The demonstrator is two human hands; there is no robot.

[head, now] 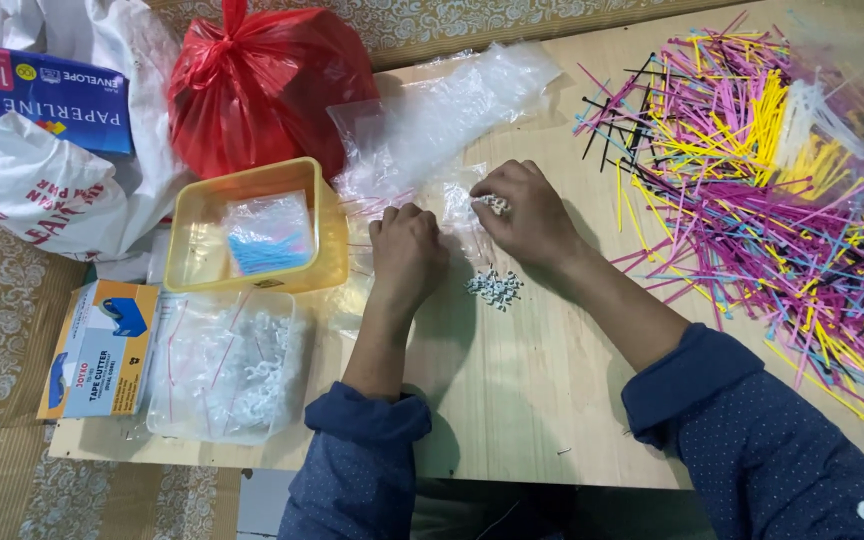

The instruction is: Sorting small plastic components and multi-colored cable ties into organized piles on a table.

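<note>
Left hand point(407, 245) curled on a small clear plastic bag point(460, 208). Right hand point(524, 212) pinches small white clips point(497, 204) at the bag. Loose white clips point(493, 288) lie just near; coloured cable ties point(772, 170) far right.

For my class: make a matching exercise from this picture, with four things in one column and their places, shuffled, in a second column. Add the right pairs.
Things
1. red plastic bag
2. yellow tray
3. pile of coloured sticks
4. small white clips

Places
A. far right of the table
B. just below the right hand
C. behind the tray, at the far edge
D. left of the left hand

Pairs: 1-C, 2-D, 3-A, 4-B
</note>
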